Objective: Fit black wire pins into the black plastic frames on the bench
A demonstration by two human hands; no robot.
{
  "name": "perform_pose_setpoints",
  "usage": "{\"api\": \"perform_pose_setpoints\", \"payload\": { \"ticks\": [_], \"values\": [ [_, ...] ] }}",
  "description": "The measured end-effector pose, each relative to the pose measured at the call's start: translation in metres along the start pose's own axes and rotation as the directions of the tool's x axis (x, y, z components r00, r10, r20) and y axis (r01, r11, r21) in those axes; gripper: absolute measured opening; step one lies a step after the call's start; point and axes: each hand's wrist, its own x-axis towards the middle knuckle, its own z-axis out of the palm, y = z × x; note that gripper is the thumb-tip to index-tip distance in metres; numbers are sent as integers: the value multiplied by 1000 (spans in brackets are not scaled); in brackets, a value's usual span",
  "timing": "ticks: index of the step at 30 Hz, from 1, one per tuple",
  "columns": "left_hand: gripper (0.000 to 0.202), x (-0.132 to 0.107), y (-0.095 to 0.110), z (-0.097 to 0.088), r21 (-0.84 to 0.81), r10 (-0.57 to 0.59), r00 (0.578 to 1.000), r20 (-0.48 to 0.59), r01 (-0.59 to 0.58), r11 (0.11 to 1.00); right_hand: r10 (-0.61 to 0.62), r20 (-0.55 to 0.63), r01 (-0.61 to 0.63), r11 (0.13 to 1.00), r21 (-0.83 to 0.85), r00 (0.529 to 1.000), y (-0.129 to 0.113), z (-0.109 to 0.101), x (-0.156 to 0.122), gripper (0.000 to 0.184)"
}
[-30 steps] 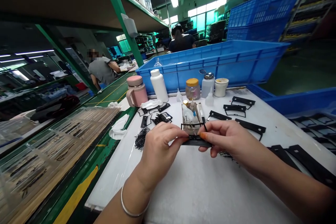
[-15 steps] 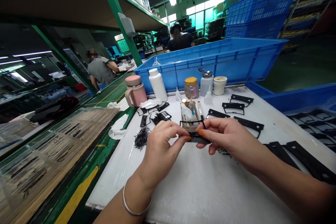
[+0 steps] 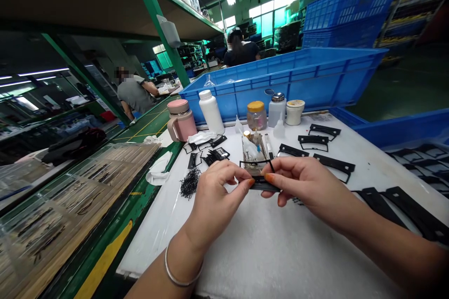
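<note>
My left hand and my right hand pinch opposite ends of a thin black plastic frame above the white-covered bench. Its upper bar rises in front of a small clear tray holding small bottles and tools. Several similar black frames lie beyond my right hand. Beyond my left hand are a heap of fine black strips and a cluster of black pieces. A silver bangle circles my left wrist.
A large blue crate stands behind a pink mug, a white bottle and jars. Another blue crate at right holds black frames. Trays of parts lie left. Two co-workers sit farther along the green racks.
My hands have shifted slightly on the frame, and less of its lower bar shows beside my left fingertips. The view has tilted a little.
</note>
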Motion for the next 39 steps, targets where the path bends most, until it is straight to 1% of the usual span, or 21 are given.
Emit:
{"api": "perform_pose_setpoints", "payload": {
  "ticks": [6,17,20,26,30,34,39],
  "values": [
    [5,-1,0,-1,2,-21,1000,-1,21,1000,-33,-8,32,999,-37,999,2,0,-1,18],
    [4,0,0,0,15,-25,1000,1,25,1000,-36,-10,35,997,-64,999,3,2,-1,16],
    [5,1,0,0,-1,-18,1000,0,18,1000,-29,-10,29,999,-45,1000,2,3,-1,15],
    [5,0,1,1,-40,-6,1000,-18,6,999,29,4,-29,998,60,1000,3,4,0,14],
    [5,-1,1,2,-68,3,1000,-25,-5,998,36,9,-36,998,46,999,5,3,1,20],
    [5,-1,2,5,-82,18,1000,-16,-19,996,25,-26,-24,1000,14,999,4,6,0,23],
    [7,-1,5,7,-11,57,998,-25,-58,998,28,-86,-23,998,56,996,2,10,0,25]
  ]
}}
